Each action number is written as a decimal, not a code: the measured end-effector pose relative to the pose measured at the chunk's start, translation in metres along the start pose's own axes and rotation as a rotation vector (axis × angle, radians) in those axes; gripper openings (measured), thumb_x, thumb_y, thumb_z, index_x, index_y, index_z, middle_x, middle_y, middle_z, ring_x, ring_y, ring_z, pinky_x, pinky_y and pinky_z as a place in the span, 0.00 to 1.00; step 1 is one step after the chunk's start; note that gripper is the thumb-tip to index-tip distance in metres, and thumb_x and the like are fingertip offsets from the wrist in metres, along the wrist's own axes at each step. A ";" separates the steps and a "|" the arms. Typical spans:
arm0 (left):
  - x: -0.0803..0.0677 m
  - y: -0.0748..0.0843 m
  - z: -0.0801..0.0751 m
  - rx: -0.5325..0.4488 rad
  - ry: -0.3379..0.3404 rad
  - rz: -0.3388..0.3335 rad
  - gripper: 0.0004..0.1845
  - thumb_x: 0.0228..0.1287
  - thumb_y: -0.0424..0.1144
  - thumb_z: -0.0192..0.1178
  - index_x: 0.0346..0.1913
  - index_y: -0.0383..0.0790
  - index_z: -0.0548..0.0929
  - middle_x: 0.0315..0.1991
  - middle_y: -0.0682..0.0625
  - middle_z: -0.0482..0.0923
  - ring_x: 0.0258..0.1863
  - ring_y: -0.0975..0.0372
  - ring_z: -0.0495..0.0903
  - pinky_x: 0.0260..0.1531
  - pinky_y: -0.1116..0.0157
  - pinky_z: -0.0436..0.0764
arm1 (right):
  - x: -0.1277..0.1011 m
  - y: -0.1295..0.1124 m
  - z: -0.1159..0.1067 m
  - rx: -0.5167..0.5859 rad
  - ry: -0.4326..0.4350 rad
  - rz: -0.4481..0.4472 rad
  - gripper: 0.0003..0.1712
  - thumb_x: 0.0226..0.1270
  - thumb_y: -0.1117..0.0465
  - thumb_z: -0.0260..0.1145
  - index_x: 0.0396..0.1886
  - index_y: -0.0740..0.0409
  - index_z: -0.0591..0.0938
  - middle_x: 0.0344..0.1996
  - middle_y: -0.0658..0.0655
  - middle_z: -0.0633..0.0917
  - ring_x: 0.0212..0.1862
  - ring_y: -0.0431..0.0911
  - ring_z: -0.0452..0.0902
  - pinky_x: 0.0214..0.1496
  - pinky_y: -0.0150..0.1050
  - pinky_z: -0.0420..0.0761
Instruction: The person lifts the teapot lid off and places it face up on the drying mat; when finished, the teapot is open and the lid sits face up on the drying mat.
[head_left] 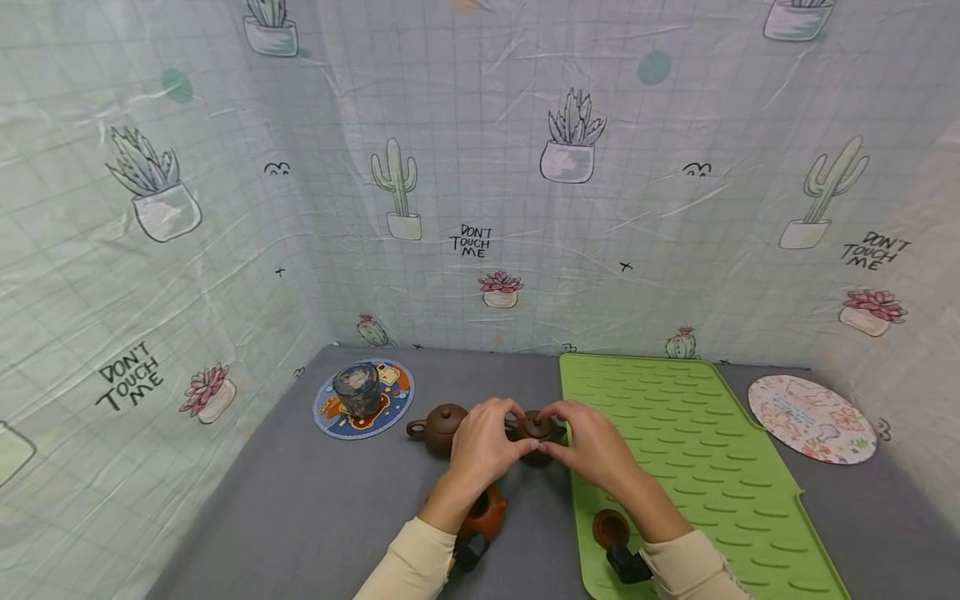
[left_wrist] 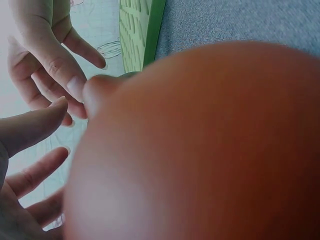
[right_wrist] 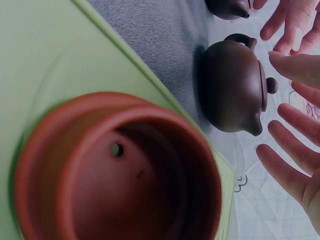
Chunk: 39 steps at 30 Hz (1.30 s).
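A small dark brown teapot (head_left: 537,427) with its lid on stands between my hands; the right wrist view shows this teapot (right_wrist: 232,87) with fingers above it and apart from it. My left hand (head_left: 483,442) arches at its left, fingers spread and bent slightly. From the right, my right hand (head_left: 592,442) mirrors it, fingers loose and holding nothing. Another dark brown teapot (head_left: 442,429) is partly hidden behind the left hand. Under the left wrist sits an orange-red teapot (head_left: 489,512), large and blurred in the left wrist view. An upturned orange-red lid (right_wrist: 140,200) with a small hole lies near the right wrist.
A green ridged mat (head_left: 682,450) covers the table's right part, with the lid on it. At back left, a dark glass cup (head_left: 357,390) stands on a round blue coaster (head_left: 401,387). A round pink patterned coaster (head_left: 813,421) lies right of the mat. Patterned cloth surrounds the grey table (head_left: 337,517).
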<state>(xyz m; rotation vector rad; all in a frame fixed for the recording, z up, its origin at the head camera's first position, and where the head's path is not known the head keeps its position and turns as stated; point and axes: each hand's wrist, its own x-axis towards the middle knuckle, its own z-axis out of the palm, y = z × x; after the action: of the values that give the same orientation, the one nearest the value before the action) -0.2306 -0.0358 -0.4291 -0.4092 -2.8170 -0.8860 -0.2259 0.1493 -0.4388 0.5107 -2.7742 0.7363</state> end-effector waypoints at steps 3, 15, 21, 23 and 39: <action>0.000 0.002 0.001 0.005 -0.007 -0.008 0.20 0.52 0.52 0.79 0.46 0.51 0.87 0.46 0.51 0.86 0.41 0.58 0.82 0.35 0.62 0.79 | -0.001 0.001 0.000 -0.005 0.000 0.003 0.21 0.57 0.57 0.80 0.50 0.51 0.85 0.48 0.54 0.87 0.48 0.49 0.85 0.48 0.47 0.83; -0.001 0.003 0.005 0.010 -0.023 -0.034 0.20 0.52 0.52 0.79 0.45 0.51 0.87 0.43 0.51 0.85 0.39 0.58 0.80 0.34 0.62 0.78 | 0.000 0.004 0.006 -0.022 0.009 0.013 0.21 0.58 0.54 0.80 0.50 0.50 0.85 0.49 0.53 0.86 0.50 0.48 0.85 0.51 0.49 0.84; -0.002 0.005 0.009 0.012 0.000 -0.044 0.19 0.51 0.52 0.79 0.44 0.52 0.87 0.43 0.51 0.85 0.39 0.58 0.81 0.34 0.62 0.77 | 0.000 0.005 0.009 -0.012 0.012 0.015 0.21 0.57 0.56 0.80 0.50 0.51 0.85 0.50 0.52 0.86 0.51 0.49 0.85 0.51 0.48 0.84; -0.002 0.005 0.010 0.015 0.011 -0.046 0.19 0.50 0.52 0.80 0.44 0.52 0.87 0.43 0.51 0.85 0.41 0.57 0.81 0.35 0.62 0.78 | 0.001 0.004 0.010 -0.009 0.013 0.015 0.21 0.57 0.56 0.80 0.50 0.51 0.85 0.50 0.52 0.86 0.51 0.49 0.85 0.52 0.48 0.84; 0.000 0.001 0.020 0.038 0.029 -0.071 0.20 0.49 0.51 0.81 0.43 0.50 0.86 0.43 0.51 0.85 0.41 0.56 0.79 0.38 0.59 0.78 | 0.001 0.002 0.016 -0.001 0.025 0.010 0.20 0.54 0.62 0.81 0.47 0.49 0.86 0.50 0.51 0.86 0.52 0.48 0.84 0.53 0.47 0.83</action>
<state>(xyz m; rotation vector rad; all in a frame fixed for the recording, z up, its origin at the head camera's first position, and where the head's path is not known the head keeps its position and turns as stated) -0.2312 -0.0230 -0.4449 -0.2909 -2.8328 -0.8428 -0.2301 0.1423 -0.4532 0.4844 -2.7560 0.7391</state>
